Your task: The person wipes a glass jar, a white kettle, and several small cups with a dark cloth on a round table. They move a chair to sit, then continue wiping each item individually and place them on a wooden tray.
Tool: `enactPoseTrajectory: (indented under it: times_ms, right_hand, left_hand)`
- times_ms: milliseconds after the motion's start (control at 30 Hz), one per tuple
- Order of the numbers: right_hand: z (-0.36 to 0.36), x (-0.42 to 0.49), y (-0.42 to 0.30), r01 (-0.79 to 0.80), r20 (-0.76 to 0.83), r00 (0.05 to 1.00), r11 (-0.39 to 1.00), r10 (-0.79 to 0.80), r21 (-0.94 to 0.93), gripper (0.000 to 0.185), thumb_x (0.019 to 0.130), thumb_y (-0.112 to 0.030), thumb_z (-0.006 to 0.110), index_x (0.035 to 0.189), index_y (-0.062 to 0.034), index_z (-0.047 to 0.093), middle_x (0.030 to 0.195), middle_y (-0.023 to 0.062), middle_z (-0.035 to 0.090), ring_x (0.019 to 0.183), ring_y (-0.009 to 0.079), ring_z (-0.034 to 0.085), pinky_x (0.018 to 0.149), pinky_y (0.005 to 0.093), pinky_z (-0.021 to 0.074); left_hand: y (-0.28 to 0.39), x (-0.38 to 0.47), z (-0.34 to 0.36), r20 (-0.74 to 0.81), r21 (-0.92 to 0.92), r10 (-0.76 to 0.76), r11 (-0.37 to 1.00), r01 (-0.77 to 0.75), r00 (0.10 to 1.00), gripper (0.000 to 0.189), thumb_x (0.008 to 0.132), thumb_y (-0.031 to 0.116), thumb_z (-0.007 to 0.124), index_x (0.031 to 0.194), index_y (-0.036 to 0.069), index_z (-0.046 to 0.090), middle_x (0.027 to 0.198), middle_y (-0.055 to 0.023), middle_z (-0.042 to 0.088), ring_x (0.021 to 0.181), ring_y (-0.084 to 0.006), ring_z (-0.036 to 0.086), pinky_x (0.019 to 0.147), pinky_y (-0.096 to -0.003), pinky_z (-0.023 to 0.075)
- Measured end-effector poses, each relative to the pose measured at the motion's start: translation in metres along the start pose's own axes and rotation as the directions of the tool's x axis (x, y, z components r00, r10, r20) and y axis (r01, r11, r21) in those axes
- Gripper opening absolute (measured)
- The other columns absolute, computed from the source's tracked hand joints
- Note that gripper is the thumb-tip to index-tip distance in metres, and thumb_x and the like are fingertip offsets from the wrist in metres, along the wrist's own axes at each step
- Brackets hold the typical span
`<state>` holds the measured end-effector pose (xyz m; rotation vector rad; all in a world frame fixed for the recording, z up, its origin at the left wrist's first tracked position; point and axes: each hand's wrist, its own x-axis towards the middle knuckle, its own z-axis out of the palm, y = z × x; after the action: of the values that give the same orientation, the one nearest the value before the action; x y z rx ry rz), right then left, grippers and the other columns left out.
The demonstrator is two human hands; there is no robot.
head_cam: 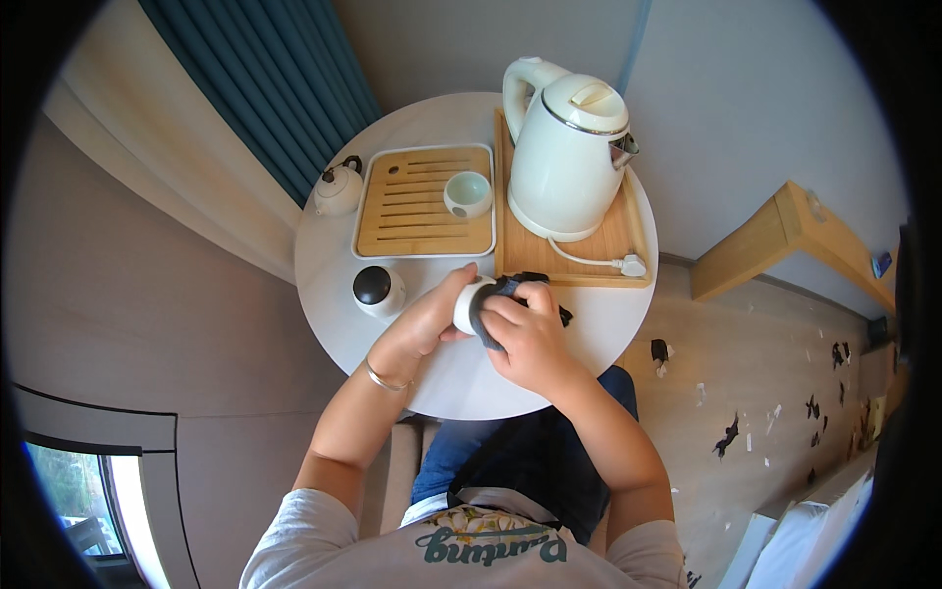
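Over the front part of the round white table point(456, 390), my left hand point(434, 313) grips a small white cup point(464, 309) by its side. My right hand point(526, 331) presses a dark grey cloth point(487, 316) into the cup's mouth, and the fingers hide part of it. Dark folds of cloth stick out past my right knuckles. Left of my hands stands a white jar point(388, 294) with a black lid. Behind them, a white cup with a pale green inside point(468, 194) rests on the slatted bamboo tea tray point(412, 206).
A white electric kettle point(563, 169) stands in a wooden tray point(515, 272) at the back right, its plug point(631, 265) near the tray's front corner. A small white teapot point(338, 191) sits at the left edge. Dark and white scraps point(727, 436) litter the floor.
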<state>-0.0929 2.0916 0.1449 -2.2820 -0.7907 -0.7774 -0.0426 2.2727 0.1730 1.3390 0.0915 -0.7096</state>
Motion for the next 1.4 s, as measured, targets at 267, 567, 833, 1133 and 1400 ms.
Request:
enactPoseTrajectory:
  times_ms: [267, 567, 833, 1133, 1400]
  right_hand:
    - [0.0, -0.009, -0.009, 0.078, 0.024, 0.997, 0.906, -0.074, -0.417, 0.039, 0.08, -0.013, 0.07, 0.118, -0.0147, 0.071, 0.131, -0.0047, 0.061, 0.113, 0.0233, 0.052, 0.092, 0.0412, 0.0409]
    - [0.005, -0.004, -0.005, -0.246, 0.002, 0.969, 0.962, 0.247, 0.117, 0.034, 0.079, -0.008, 0.072, 0.113, -0.0036, 0.066, 0.109, 0.0095, 0.065, 0.096, 0.0316, 0.058, 0.082, 0.0435, 0.0429]
    - [-0.008, -0.011, 0.016, -0.383, 0.147, 0.907, 0.631, 0.394, 0.674, 0.026, 0.094, -0.016, 0.078, 0.111, -0.0009, 0.066, 0.097, 0.0071, 0.064, 0.087, 0.022, 0.059, 0.077, 0.0358, 0.0479]
    - [-0.01, -0.022, 0.013, -0.402, 0.291, 0.747, 0.057, 0.598, 0.914, 0.029, 0.098, -0.02, 0.077, 0.119, -0.0029, 0.066, 0.104, 0.0001, 0.069, 0.092, 0.0077, 0.061, 0.082, 0.0274, 0.0512]
    - [0.007, -0.015, -0.024, -0.34, -0.228, 0.871, 0.87, 0.435, 0.358, 0.041, 0.104, -0.025, 0.059, 0.136, -0.0008, 0.063, 0.15, 0.022, 0.052, 0.124, 0.0356, 0.054, 0.109, 0.0473, 0.0392]
  left_hand:
    - [0.003, 0.004, -0.011, 0.247, -0.016, -0.012, 1.0, 0.016, 0.969, 0.053, 0.112, 0.051, 0.035, 0.082, 0.015, 0.057, 0.059, 0.0045, 0.049, 0.043, -0.0051, 0.036, 0.039, -0.0213, 0.0215]
    - [-0.012, 0.01, -0.004, 0.11, 0.274, 0.207, 0.934, -0.23, 0.972, 0.058, 0.111, 0.059, 0.038, 0.119, 0.007, 0.063, 0.093, 0.0025, 0.062, 0.077, -0.0055, 0.051, 0.066, -0.0206, 0.044]
    - [-0.02, 0.01, -0.002, 0.264, 0.237, 0.393, 0.859, -0.454, 0.881, 0.09, 0.098, 0.062, 0.068, 0.159, 0.004, 0.035, 0.14, -0.0064, 0.056, 0.128, -0.016, 0.053, 0.111, -0.0309, 0.0418]
    - [-0.015, 0.01, -0.002, 0.35, 0.163, 0.387, 0.872, -0.462, 0.853, 0.062, 0.092, 0.027, 0.082, 0.141, 0.006, 0.049, 0.132, -0.0052, 0.056, 0.126, -0.0152, 0.05, 0.111, -0.0327, 0.0398]
    - [-0.016, 0.011, 0.0, 0.201, -0.022, 0.48, 0.874, -0.486, 0.854, 0.046, 0.081, 0.003, 0.087, 0.107, 0.012, 0.05, 0.109, 0.0031, 0.057, 0.102, -0.0062, 0.051, 0.092, -0.0237, 0.0439]
